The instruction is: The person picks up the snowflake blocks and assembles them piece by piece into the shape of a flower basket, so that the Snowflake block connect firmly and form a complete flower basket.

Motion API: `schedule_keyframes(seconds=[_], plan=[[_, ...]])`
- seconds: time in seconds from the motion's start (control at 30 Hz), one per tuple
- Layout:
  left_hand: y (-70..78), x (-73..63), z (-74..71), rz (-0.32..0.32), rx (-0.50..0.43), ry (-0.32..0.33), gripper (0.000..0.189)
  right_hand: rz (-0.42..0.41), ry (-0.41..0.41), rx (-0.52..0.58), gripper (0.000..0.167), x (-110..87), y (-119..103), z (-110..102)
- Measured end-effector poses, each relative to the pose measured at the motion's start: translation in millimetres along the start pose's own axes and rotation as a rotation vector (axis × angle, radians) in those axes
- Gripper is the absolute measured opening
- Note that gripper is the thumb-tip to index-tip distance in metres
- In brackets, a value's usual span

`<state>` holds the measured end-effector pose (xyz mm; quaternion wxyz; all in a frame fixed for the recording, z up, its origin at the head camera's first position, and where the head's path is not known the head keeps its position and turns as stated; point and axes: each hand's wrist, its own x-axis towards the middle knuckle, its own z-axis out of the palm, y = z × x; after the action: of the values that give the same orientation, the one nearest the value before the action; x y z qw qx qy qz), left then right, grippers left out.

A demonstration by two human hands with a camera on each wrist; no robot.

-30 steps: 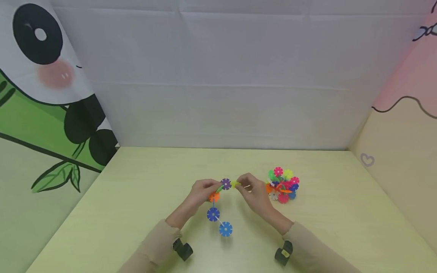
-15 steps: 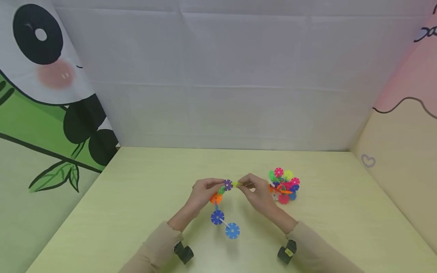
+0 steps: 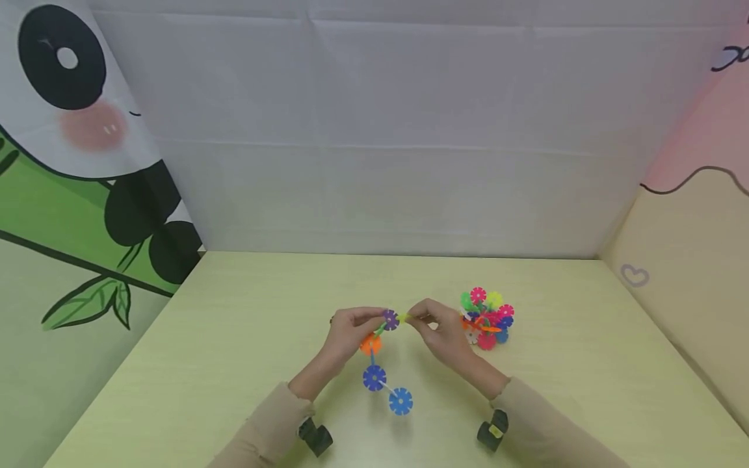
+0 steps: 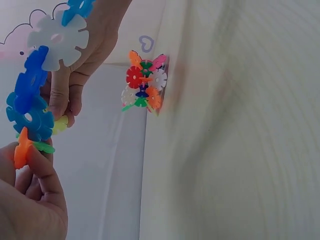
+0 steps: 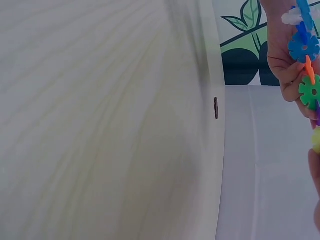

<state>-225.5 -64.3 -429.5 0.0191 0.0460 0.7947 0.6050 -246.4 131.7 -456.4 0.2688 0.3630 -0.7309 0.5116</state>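
A chain of slotted plastic snowflake discs hangs in the air between my hands. Thumb and fingers of my left hand [image 3: 348,335] pinch it near the purple disc [image 3: 391,320], by the green disc [image 5: 311,92] and orange disc [image 3: 371,344]. My right hand [image 3: 441,331] pinches the yellow disc [image 3: 402,318], which sits against the purple one's right side; whether they interlock is too small to tell. Below dangle a dark blue disc [image 3: 374,377], an edge-on white disc [image 4: 55,37] and a light blue disc [image 3: 400,402] at the free end.
A heap of many-coloured snowflake discs [image 3: 488,318] lies on the pale wooden table [image 3: 281,286], just right of my right hand. White cloth [image 3: 374,143] closes off the back. Printed panels stand at the left [image 3: 76,214] and right [image 3: 690,286].
The left fingers have shifted from the green disc up toward the purple one. The chain's dangling end has swung right and slightly lower. My right hand keeps its pinch, nearly still.
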Motion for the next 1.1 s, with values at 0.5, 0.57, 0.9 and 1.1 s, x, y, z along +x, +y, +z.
schedule_keyframes(seconds=[0.5,0.57,0.9,1.1], plan=[[-1.9,-1.6,2.5,0.015,-0.065,0.062,0.023,-0.076,-0.02,0.026,0.017,10.8,0.2,1.1],[0.2,-2.7,3.3,0.011,-0.079,0.075,0.022,-0.067,-0.025,0.027,0.017,11.9,-0.6,0.4],[11.2,-10.0,2.6,-0.017,-0.077,0.109,0.021,-0.086,-0.018,0.045,0.022,16.3,-6.3,0.8],[17.1,-13.1,1.6,-0.023,-0.085,0.11,0.021,-0.059,-0.007,0.072,0.021,17.1,-10.2,0.8]])
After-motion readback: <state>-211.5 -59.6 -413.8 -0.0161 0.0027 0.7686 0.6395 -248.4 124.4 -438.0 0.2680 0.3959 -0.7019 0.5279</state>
